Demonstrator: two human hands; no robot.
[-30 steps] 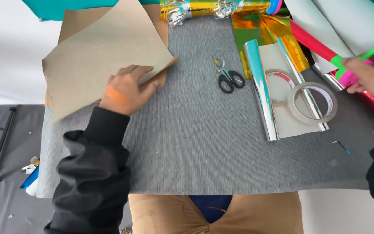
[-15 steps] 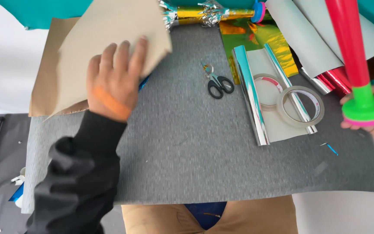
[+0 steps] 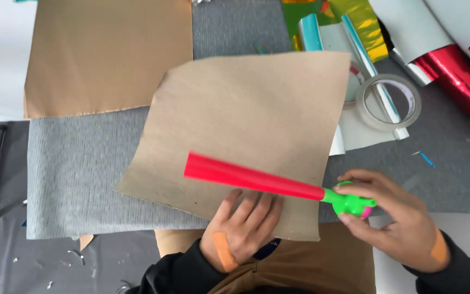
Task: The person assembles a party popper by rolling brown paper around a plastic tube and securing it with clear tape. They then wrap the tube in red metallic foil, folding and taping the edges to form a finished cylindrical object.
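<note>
left hand (image 3: 243,228) palm down, fingers spread flat, bandage near wrist, dark sleeve, right hand (image 3: 395,223) curled in a grip, fingers wrapped, bandage on wrist, both low in frame

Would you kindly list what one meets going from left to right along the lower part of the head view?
Grey mat → left hand pressing the brown paper sheet → red cone → its green end → right hand holding that end.

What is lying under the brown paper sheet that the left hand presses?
Under the brown paper sheet the grey mat shows around its edges; the left hand rests on top. Anything beneath the sheet's middle is covered.
</note>
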